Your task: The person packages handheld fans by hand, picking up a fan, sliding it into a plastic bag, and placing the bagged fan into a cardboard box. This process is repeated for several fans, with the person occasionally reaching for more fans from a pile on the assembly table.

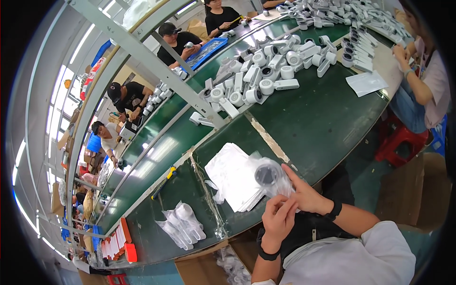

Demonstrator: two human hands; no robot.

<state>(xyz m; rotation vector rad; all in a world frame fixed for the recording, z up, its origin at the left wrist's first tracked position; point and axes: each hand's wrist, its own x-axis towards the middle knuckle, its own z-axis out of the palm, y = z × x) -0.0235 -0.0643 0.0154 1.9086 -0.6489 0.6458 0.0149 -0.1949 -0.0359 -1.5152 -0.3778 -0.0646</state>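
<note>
Both hands at the near edge of the green belt [304, 118], working one white unit [268, 176] inside a clear bag [280, 186]. Left hand [278, 218] closed around the bag's lower end, fingers pinching the plastic, probably to keep the mouth gathered. Right hand [304, 192] laid along the bag's side, forefinger stretched up past the unit's dark round face, thumb and remaining fingers pressed on the plastic, likely steadying the unit through the film. Unit tilted, face turned up toward the camera.

Just left of the bag, touching it: flat stack of empty bags [232, 173], placed within easy reach of the hands. Farther left along the belt: bagged units [183, 223], laid together near the edge. Beyond those, a yellow-handled tool [164, 181]. Well up the belt from the bag: loose heap of white units [266, 71], unbagged. Right of that heap: a flat white sheet [365, 83], close to another person's arm [420, 78]. Under the belt edge below the hands: a cardboard box [204, 266].
</note>
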